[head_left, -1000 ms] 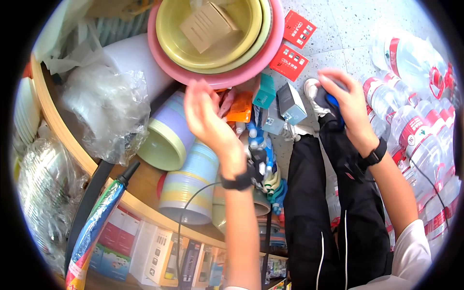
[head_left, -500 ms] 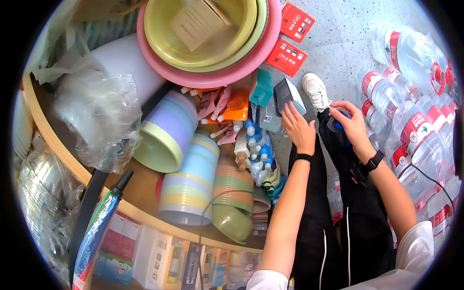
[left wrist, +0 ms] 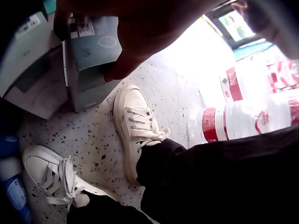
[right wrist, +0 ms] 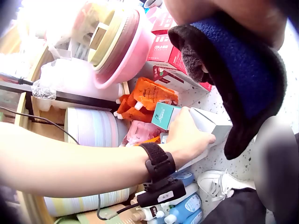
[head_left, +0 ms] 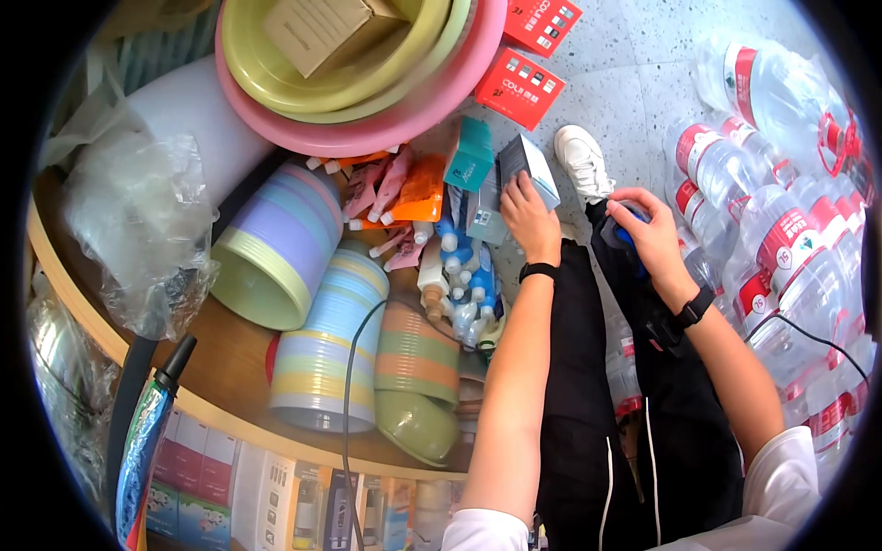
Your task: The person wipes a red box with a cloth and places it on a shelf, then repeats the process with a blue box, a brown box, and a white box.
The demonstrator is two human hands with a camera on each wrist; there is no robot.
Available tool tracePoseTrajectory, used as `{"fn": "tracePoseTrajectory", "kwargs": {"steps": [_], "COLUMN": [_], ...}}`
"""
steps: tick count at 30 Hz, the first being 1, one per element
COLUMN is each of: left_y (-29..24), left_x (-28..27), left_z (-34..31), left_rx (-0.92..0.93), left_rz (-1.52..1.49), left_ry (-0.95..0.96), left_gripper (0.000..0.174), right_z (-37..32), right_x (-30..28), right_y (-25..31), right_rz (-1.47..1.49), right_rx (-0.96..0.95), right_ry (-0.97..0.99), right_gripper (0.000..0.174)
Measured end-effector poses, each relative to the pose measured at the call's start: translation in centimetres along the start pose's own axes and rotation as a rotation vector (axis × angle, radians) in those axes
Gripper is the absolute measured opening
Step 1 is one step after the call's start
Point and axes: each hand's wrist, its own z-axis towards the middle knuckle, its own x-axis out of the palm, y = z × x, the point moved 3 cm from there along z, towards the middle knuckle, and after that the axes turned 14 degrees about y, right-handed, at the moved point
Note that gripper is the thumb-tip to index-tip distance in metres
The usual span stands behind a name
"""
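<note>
My left hand (head_left: 533, 220) grips a tall grey box (head_left: 542, 184), fingers on one side and thumb on the other. From the left wrist view, the box (left wrist: 96, 49) shows a barcode label and handwritten marks on its side. Another grey box (head_left: 487, 216) and a teal box (head_left: 470, 154) stand right beside it. My right hand (head_left: 654, 243) holds a blue and black fuzzy cloth (right wrist: 247, 60) over my leg; the cloth is mostly hidden by the hand in the head view.
Stacked basins (head_left: 441, 119) with a carton (head_left: 317, 32) inside, orange pouches (head_left: 421, 188), blue bottles (head_left: 482, 275) and striped stacked buckets (head_left: 289, 220) crowd the left. Red boxes (head_left: 522, 87) lie on the speckled floor. Large water bottles (head_left: 781, 239) line the right.
My left hand has swung right, away from the pouches and buckets, and come down onto the grey box. The right hand stays with the cloth. The head view has shifted slightly.
</note>
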Motion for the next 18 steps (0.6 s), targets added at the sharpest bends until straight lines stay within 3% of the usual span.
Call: {"fn": "tracePoseTrajectory", "kwargs": {"steps": [3,6,10,18], "left_y": [0.9,1.0,1.1,1.0], "left_x": [-0.8,-2.5,-3.9,-4.0], "left_z": [0.1,-1.0,-1.9,-2.0], "left_rx": [0.053,0.153,0.207,0.158], "left_rz": [-0.18,-0.146,-0.216,-0.203], "left_ry": [-0.033,0.053,0.005,-0.011], "left_gripper": [0.081,0.08,0.075,0.076], "right_z": [-0.1,-0.2,0.1,1.4], "right_x": [0.1,0.2,0.2,-0.1], "right_y": [0.2,1.1,2.1,1.7], "right_rz": [0.001,-0.022,-0.037,-0.091], "right_rx": [0.012,0.031,0.01,0.014], "right_ry": [0.01,0.02,0.035,0.038], "right_gripper": [0.016,0.018,0.019,0.019]}}
